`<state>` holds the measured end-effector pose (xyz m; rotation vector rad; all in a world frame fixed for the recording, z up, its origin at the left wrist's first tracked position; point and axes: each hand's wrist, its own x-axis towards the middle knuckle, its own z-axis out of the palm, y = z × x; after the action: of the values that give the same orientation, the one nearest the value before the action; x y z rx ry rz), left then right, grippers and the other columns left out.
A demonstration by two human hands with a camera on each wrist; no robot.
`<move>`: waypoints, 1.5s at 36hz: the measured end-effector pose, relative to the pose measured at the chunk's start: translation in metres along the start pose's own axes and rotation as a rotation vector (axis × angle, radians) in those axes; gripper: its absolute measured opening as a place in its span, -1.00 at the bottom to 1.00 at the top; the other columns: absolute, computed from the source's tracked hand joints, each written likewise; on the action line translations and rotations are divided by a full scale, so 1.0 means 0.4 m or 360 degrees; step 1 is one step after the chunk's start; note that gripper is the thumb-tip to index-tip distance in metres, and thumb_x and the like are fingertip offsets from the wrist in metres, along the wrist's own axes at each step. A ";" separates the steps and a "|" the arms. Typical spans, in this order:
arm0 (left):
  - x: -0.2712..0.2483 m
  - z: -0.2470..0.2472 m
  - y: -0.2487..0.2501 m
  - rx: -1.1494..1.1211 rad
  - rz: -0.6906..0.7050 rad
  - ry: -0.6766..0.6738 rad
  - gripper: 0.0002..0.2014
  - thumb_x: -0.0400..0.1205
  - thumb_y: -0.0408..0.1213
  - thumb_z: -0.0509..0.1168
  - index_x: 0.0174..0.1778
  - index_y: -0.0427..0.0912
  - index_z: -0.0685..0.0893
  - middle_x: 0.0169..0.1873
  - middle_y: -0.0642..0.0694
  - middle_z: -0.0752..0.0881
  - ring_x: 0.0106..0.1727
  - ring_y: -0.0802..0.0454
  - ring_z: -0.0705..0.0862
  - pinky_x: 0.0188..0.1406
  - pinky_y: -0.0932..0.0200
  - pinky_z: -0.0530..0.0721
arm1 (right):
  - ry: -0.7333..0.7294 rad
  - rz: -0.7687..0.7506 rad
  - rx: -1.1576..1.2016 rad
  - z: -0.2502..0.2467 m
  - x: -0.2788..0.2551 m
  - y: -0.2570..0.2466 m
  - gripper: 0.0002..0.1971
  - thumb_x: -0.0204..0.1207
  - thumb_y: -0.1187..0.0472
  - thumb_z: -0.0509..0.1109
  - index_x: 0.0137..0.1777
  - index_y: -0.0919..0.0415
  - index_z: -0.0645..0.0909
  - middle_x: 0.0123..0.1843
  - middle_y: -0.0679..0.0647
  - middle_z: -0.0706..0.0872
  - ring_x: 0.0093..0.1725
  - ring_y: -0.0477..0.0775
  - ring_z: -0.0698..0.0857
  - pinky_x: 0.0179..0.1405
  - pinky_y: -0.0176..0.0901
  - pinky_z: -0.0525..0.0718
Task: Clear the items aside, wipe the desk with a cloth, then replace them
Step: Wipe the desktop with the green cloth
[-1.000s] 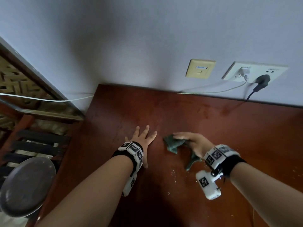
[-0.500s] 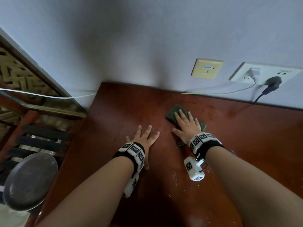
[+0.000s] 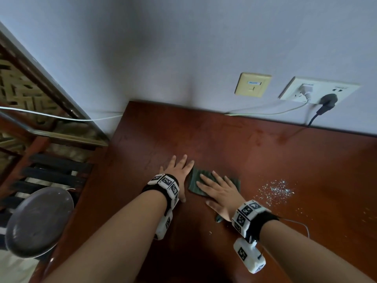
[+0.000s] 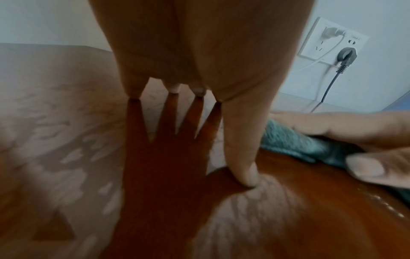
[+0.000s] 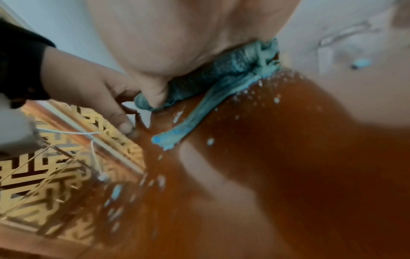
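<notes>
Head view: right hand (image 3: 219, 194) flat, fingers straight, pressing green cloth (image 3: 195, 183) onto desk (image 3: 255, 152), gripping nothing. Left hand (image 3: 179, 170) just beside cloth, palm down, fingers spread on bare wood, holding nothing. Glittery specks (image 3: 275, 189) right of cloth. Wall socket (image 3: 318, 90) behind, two plugs in.

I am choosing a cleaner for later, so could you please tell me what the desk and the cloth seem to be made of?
The desk looks like reddish-brown wood or wood veneer with a glossy varnish: it mirrors the wall and the hands; grain is too blurred to confirm. The cloth looks like soft green woven or terry fabric: it bunches into folds under the right hand and shows a nubby texture.
</notes>
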<state>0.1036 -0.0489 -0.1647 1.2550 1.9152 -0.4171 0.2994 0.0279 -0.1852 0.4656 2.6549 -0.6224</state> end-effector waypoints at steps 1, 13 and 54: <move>-0.007 0.005 -0.001 -0.0017 0.0003 0.0013 0.30 0.41 -0.06 0.64 0.73 0.16 -0.31 0.69 0.09 -0.44 0.71 -0.17 -0.41 0.64 -0.48 -0.04 | -0.0005 -0.0021 0.0027 0.005 -0.013 -0.010 -0.37 0.70 0.03 0.11 0.64 -0.30 -0.16 0.59 -0.39 -0.33 0.59 -0.07 -0.43 0.63 0.12 -0.30; -0.080 0.072 -0.021 -0.0077 0.0006 -0.0004 0.21 0.42 0.02 0.62 0.73 0.28 -0.20 0.68 0.16 -0.44 0.71 -0.14 -0.41 0.52 -0.67 0.04 | -0.0251 0.0073 0.0713 -0.069 -0.082 -0.037 -0.41 0.58 0.54 0.21 0.44 -0.10 0.54 0.56 -0.18 0.42 0.60 -0.14 0.26 0.66 0.09 0.10; -0.135 0.153 -0.019 -0.0174 -0.0055 0.0118 0.07 0.54 -0.04 0.54 0.75 0.19 -0.13 0.72 0.12 -0.33 0.74 -0.12 -0.31 0.60 -0.53 0.09 | 0.0129 0.0173 0.0165 0.120 -0.117 -0.130 -0.36 0.69 0.01 0.11 0.64 -0.30 -0.15 0.60 -0.41 -0.32 0.59 -0.11 -0.42 0.55 -0.01 -0.37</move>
<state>0.1341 -0.1251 -0.1634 1.1827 1.9968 -0.2827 0.3333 -0.0500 -0.1868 0.6735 2.6602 -0.7239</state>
